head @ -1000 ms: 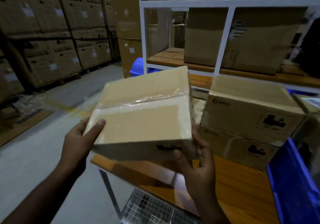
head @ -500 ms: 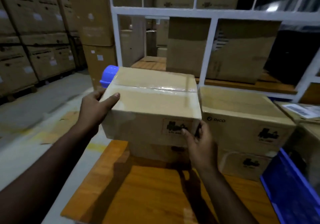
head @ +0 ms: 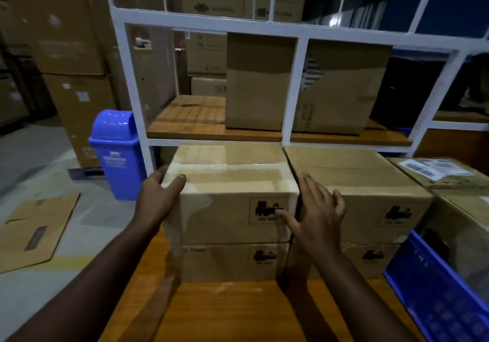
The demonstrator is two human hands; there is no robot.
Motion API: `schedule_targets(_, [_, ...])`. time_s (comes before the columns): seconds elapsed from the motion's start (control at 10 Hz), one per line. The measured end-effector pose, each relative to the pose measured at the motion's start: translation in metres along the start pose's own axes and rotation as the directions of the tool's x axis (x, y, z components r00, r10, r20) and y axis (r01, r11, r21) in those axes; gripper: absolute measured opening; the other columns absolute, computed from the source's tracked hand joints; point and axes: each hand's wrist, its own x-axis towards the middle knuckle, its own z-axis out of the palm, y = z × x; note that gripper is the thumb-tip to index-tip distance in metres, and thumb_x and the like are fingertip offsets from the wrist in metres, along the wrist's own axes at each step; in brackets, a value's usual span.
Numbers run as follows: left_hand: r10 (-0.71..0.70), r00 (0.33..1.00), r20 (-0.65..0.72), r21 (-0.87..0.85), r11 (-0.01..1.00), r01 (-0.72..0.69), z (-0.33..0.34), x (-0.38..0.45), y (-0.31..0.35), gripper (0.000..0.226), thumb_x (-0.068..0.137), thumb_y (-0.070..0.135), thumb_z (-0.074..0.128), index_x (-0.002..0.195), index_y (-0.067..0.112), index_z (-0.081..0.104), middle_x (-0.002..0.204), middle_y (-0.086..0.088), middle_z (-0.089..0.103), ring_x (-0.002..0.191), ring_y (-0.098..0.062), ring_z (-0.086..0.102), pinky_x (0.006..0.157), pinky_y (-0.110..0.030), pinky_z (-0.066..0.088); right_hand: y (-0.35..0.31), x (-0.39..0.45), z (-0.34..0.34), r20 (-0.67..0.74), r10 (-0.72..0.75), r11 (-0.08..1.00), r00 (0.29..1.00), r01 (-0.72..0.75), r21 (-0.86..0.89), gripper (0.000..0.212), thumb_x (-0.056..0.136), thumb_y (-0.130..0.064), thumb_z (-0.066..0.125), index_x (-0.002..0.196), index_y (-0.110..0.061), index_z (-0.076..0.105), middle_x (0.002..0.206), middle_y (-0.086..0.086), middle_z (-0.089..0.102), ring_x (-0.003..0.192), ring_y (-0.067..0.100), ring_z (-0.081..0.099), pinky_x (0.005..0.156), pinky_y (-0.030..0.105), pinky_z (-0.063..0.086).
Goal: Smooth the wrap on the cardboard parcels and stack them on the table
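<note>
Head view: your parcel now sits stacked, label facing you; left hand grips its corner, right hand spread.

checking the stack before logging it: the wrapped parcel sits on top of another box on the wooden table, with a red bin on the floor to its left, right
Not quite: the bin is blue, not red, as the head view shows. The rest holds: the wrapped parcel sits on another box on the wooden table.

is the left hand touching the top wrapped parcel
Touching: the head view shows the left hand gripping the wrapped parcel's left top corner.
</note>
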Motion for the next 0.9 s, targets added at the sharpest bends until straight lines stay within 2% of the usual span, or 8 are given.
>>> schedule_targets(0.1, [0.281,0.957,0.068,0.307,0.907,-0.288,-0.001,-0.009,0.009,0.065,0.093,0.055,0.068,0.149,0.031,0.046,0.153,0.002,0.048,0.135,-0.005,0.04,0.099,-0.027,0.041,0.003,0.002,-0.005,0.043,-0.073,0.996,0.996,0.075,-0.047,0.089,0.081,-0.061,0.077,0.157,-0.03,0.044,0.161,-0.001,0.045,0.141,0.027,0.045,0.116,0.057,0.026])
schedule_targets(0.2, [0.388,0.856,0.342,0.42,0.751,-0.509,0.0,-0.019,0.019,0.084,0.081,0.082,0.058,0.149,0.034,0.049,0.157,0.009,0.046,0.141,-0.008,0.042,0.111,-0.046,0.043,0.008,0.005,-0.008,0.076,-0.107,0.993,0.991,0.11,-0.034,0.072,0.082,-0.058,0.076,0.146,-0.033,0.055,0.156,-0.006,0.051,0.142,0.026,0.046,0.116,0.056,0.025])
schedule_targets(0.3, [0.379,0.83,0.41,0.537,0.635,-0.555,0.001,-0.019,0.019,0.083,0.08,0.081,0.051,0.147,0.032,0.054,0.153,0.007,0.051,0.146,-0.019,0.043,0.117,-0.056,0.034,0.009,0.008,-0.007,0.082,-0.063,0.998,0.995,0.062,0.022,0.072,0.077,-0.055,0.08,0.142,-0.036,0.056,0.15,-0.01,0.057,0.139,0.022,0.046,0.114,0.048,0.024])
schedule_targets(0.4, [0.399,0.818,0.414,0.55,0.607,-0.574,-0.001,-0.02,0.019,0.083,0.083,0.083,0.05,0.147,0.03,0.054,0.153,0.006,0.052,0.145,-0.021,0.044,0.119,-0.057,0.029,0.008,0.01,-0.005,0.09,-0.046,0.997,0.995,0.041,0.058,0.073,0.076,-0.054,0.083,0.142,-0.039,0.054,0.149,-0.012,0.057,0.139,0.018,0.043,0.114,0.043,0.022])
schedule_targets(0.6, [0.309,0.809,0.5,0.638,0.501,-0.585,-0.008,-0.028,0.032,0.086,0.085,0.085,0.032,0.153,0.034,0.046,0.159,0.008,0.044,0.148,-0.02,0.039,0.12,-0.062,0.026,-0.001,0.013,-0.022,0.202,-0.03,0.997,0.979,0.014,0.079,0.072,0.08,-0.057,0.08,0.144,-0.043,0.05,0.152,-0.014,0.052,0.142,0.017,0.039,0.118,0.047,0.021])
schedule_targets(0.7, [0.27,0.82,0.505,0.623,0.543,-0.563,-0.01,-0.04,0.051,0.068,0.094,0.071,0.048,0.149,0.03,0.052,0.156,0.004,0.049,0.145,-0.019,0.043,0.117,-0.063,0.031,0.0,0.022,-0.041,0.318,0.007,0.981,0.948,-0.068,0.179,0.072,0.085,-0.062,0.073,0.149,-0.043,0.046,0.152,-0.008,0.053,0.145,0.02,0.038,0.119,0.046,0.019])
schedule_targets(0.8, [0.332,0.825,0.457,0.548,0.626,-0.555,-0.004,-0.063,0.073,0.055,0.098,0.051,0.059,0.149,0.03,0.051,0.152,0.004,0.054,0.138,-0.017,0.05,0.104,-0.041,0.046,0.006,0.028,-0.065,0.31,0.041,0.944,0.95,-0.138,0.299,0.061,0.091,-0.056,0.068,0.147,-0.043,0.048,0.138,-0.004,0.064,0.134,0.023,0.051,0.116,0.047,0.029])
schedule_targets(0.9, [0.426,0.795,0.431,0.541,0.584,-0.606,0.005,-0.073,0.111,0.06,0.099,0.043,0.062,0.154,0.031,0.042,0.153,0.005,0.052,0.136,-0.015,0.051,0.098,-0.034,0.049,0.015,0.038,-0.093,0.288,-0.018,0.922,0.957,-0.095,0.374,0.054,0.092,-0.049,0.07,0.143,-0.04,0.055,0.144,-0.006,0.062,0.13,0.02,0.059,0.111,0.05,0.046])
